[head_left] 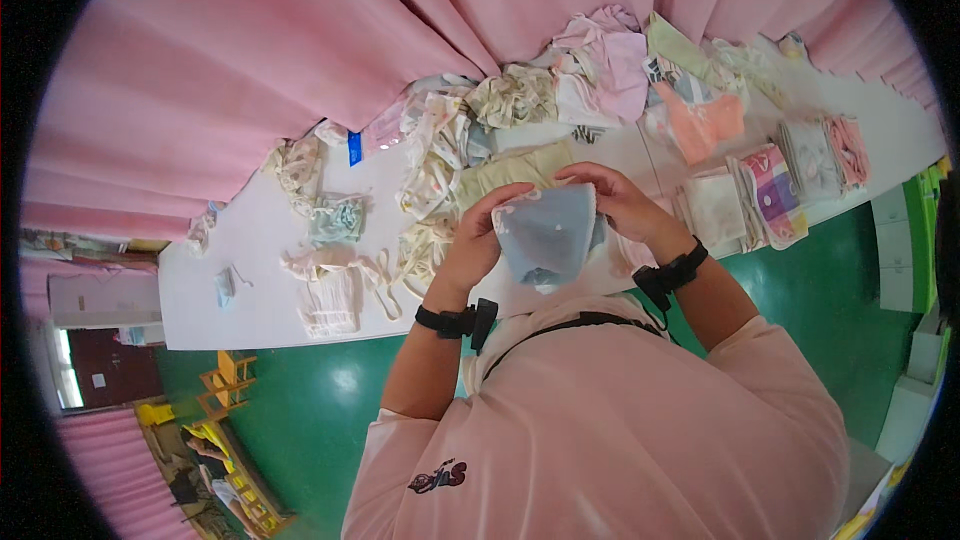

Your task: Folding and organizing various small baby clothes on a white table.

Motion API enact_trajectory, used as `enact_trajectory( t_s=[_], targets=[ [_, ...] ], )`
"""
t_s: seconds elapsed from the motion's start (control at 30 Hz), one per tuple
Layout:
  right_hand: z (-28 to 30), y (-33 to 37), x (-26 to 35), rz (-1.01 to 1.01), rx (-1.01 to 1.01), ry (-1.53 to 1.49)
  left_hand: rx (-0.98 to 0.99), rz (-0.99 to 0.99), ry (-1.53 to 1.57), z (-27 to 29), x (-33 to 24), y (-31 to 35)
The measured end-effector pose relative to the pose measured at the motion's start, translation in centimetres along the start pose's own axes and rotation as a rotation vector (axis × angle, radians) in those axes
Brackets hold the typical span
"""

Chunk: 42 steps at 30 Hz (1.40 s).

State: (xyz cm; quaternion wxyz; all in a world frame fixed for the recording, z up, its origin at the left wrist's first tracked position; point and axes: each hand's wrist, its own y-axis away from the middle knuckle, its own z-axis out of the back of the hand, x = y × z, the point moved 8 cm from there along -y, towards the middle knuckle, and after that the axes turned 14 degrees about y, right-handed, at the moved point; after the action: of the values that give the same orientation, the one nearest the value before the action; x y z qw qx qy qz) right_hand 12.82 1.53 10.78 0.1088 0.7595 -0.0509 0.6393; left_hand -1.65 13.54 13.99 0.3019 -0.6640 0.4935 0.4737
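A small pale blue-grey garment [545, 233] with faint spots hangs above the near edge of the white table [260, 280], held by both hands. My left hand [478, 233] grips its left edge, and my right hand [612, 198] pinches its top right corner. Both wrists wear black bands. A pale yellow cloth [510, 172] lies on the table just behind the hands. A heap of light baby clothes [440, 155] spreads to the left of it.
Folded clothes [765, 190] stand in stacks at the table's right end, beside a pink garment [705, 122]. A pink curtain [250, 50] hangs behind the table. The floor [310, 410] is green. Small yellow chairs [225, 380] stand at lower left.
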Motion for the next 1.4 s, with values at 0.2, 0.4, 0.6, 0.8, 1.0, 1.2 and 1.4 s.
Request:
enact_trajectory(
  t_s=[0.2,0.4,0.6,0.8,1.0,1.2,1.4],
  targets=[
    [-0.5,0.2,-2.1,-0.02,-0.065,-0.015,-0.042,-0.081,0.006,-0.4,-0.4,-0.3],
    [-0.8,0.9,3.3,0.427,-0.245,0.625,-0.137,0.098,0.288,0.8,2.9,-1.0],
    [-0.1,0.0,3.6,0.228,-0.028,0.13,-0.097,0.081,0.366,0.8,2.4,-1.2],
    [0.1,0.1,-7.0,-0.146,0.028,0.243,-0.233,0.198,0.268,6.1,10.6,-0.3],
    [-1.7,1.9,-12.6,-0.428,-0.106,-0.101,-0.202,-0.037,0.011,7.4,12.0,1.5],
    [1.7,1.7,-10.4,0.082,-0.494,0.971,-0.448,-0.165,-0.588,7.9,9.0,3.5],
    [3.1,3.0,-13.6,-0.471,-0.307,0.287,-0.463,0.345,-0.239,6.0,11.5,4.2]
  ],
)
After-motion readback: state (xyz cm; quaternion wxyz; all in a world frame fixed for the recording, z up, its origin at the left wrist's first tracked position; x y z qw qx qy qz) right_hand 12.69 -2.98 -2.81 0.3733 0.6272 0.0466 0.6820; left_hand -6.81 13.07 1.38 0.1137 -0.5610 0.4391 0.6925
